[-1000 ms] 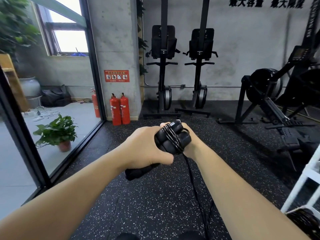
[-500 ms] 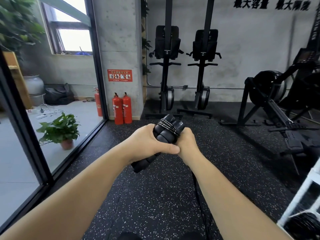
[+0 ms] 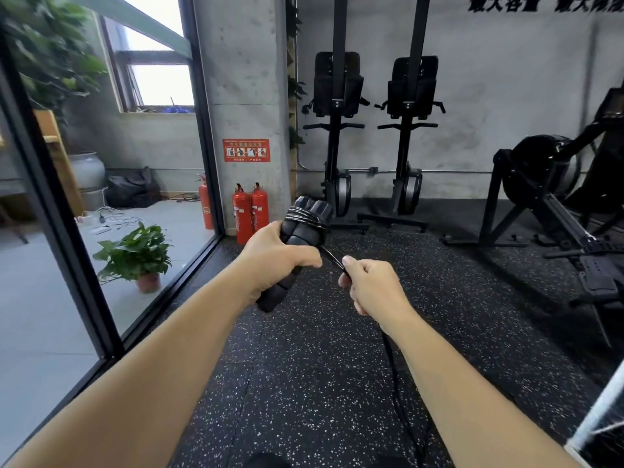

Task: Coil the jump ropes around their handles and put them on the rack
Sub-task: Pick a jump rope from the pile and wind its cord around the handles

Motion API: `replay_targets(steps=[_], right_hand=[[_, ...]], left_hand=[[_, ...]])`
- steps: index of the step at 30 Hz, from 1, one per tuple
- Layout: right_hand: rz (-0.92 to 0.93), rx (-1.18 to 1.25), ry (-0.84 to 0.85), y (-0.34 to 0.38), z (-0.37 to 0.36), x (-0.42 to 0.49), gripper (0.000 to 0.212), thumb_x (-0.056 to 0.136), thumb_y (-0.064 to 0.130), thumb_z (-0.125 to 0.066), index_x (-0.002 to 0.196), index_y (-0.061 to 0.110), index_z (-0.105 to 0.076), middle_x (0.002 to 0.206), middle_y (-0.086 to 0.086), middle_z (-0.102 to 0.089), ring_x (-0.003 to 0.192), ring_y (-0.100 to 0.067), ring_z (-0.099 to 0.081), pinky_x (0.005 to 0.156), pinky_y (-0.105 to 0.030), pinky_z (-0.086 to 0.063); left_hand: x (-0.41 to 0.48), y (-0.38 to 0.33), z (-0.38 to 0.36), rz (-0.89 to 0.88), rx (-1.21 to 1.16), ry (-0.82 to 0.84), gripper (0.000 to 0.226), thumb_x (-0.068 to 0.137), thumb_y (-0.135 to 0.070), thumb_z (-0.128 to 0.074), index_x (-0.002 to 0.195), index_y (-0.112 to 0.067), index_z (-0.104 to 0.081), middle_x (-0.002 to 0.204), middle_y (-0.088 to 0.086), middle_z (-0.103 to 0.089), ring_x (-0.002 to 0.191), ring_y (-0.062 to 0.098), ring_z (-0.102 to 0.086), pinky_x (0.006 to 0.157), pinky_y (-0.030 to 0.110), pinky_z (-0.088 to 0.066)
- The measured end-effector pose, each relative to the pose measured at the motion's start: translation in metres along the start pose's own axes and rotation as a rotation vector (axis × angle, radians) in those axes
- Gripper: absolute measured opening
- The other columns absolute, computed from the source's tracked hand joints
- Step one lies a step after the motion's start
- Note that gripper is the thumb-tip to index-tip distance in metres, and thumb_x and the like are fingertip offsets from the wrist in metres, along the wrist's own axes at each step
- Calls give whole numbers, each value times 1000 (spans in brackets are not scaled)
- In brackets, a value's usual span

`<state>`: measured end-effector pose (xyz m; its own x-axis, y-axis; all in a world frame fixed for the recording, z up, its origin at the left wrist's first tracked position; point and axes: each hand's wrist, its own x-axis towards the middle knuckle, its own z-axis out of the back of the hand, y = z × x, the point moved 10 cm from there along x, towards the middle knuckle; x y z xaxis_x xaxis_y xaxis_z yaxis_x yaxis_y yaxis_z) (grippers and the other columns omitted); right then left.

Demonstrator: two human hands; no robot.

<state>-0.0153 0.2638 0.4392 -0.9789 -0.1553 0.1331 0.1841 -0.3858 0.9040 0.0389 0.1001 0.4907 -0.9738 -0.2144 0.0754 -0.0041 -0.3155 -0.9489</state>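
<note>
My left hand (image 3: 275,258) grips a pair of black foam jump rope handles (image 3: 299,231) held together, tilted with their tops up and to the right. Several turns of thin black cord (image 3: 305,217) are wound round the upper part of the handles. My right hand (image 3: 369,285) sits just right of the handles and pinches the cord a short way from the coil, drawn taut. The rest of the cord (image 3: 393,373) hangs below my right forearm towards the floor. A white rack (image 3: 597,423) shows only as a slanted bar at the lower right edge.
Black speckled rubber floor (image 3: 304,383) underfoot. A glass wall with a dark frame (image 3: 84,285) runs along the left, a potted plant (image 3: 135,255) behind it. Two red fire extinguishers (image 3: 250,211) stand by the concrete pillar. Ski machines (image 3: 371,130) and a rower (image 3: 557,211) line the back and right.
My right hand has come off the handles and moved right and down, drawing the cord out taut. The handles have swung more upright in my left hand.
</note>
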Motion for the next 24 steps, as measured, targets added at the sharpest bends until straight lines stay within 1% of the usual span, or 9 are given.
replay_targets(steps=[3, 6, 9, 11, 13, 14, 16, 21, 24], right_hand=[[26, -38, -52, -5, 5, -1, 50, 97, 44, -45, 57, 17, -59, 44, 7, -45, 44, -16, -40, 58, -35, -37], [99, -108, -84, 5, 6, -6, 52, 98, 42, -47, 55, 14, -57, 38, 9, -41, 42, -13, -38, 56, -32, -36], [192, -185, -74, 22, 4, -13, 54, 98, 40, -47, 58, 6, -57, 33, 9, -38, 40, -13, -35, 54, -31, -36], [253, -275, -71, 33, 2, -18, 54, 98, 42, -47, 61, 4, -57, 39, 7, -43, 43, -16, -41, 55, -33, -41], [294, -363, -76, 41, -1, -23, 55, 98, 46, -44, 64, 4, -57, 49, 0, -52, 51, -22, -51, 59, -35, -47], [307, -390, -79, 44, -1, -25, 55, 98, 47, -43, 65, 5, -58, 54, -5, -57, 55, -25, -55, 60, -35, -48], [326, -425, -85, 50, -2, -29, 55, 97, 48, -43, 68, 5, -59, 60, -7, -62, 60, -26, -59, 61, -34, -48], [361, -503, -115, 67, 6, -39, 51, 98, 46, -44, 70, 8, -64, 61, -6, -64, 60, -24, -61, 64, -36, -53], [383, -558, -134, 82, 13, -44, 50, 97, 45, -45, 67, 9, -62, 62, -3, -65, 60, -23, -61, 67, -38, -54]], left_hand=[[5, 5, 13, 33, -9, 5, 29, 76, -5, -76, 95, -13, -56, 62, 4, -45, 48, 16, -37, 48, 24, -33], [8, 11, 21, 43, 54, 24, 25, 76, -4, -75, 90, -12, -55, 58, 3, -45, 45, 16, -38, 45, 22, -34], [10, 20, 27, 51, 136, 18, 22, 74, -4, -74, 85, -10, -55, 63, 6, -47, 50, 18, -40, 49, 25, -36], [13, 25, 33, 38, 212, -7, 22, 70, -7, -75, 81, -11, -56, 61, 2, -48, 53, 18, -42, 51, 26, -37], [15, 26, 37, 27, 270, -38, 25, 64, -15, -77, 78, -12, -57, 62, 0, -50, 55, 18, -45, 53, 28, -39], [15, 26, 38, 24, 288, -53, 26, 61, -20, -77, 76, -12, -57, 62, -1, -51, 55, 18, -46, 54, 29, -40], [17, 25, 40, 20, 323, -80, 28, 53, -26, -74, 71, -13, -58, 60, -2, -51, 54, 18, -47, 52, 28, -41], [20, 22, 40, -8, 438, -103, 26, 68, -21, -78, 68, -11, -54, 61, -2, -49, 53, 15, -45, 43, 20, -37], [20, 17, 38, -41, 491, -115, 26, 68, -22, -78, 68, -12, -54, 62, -3, -50, 53, 13, -44, 38, 16, -33]])
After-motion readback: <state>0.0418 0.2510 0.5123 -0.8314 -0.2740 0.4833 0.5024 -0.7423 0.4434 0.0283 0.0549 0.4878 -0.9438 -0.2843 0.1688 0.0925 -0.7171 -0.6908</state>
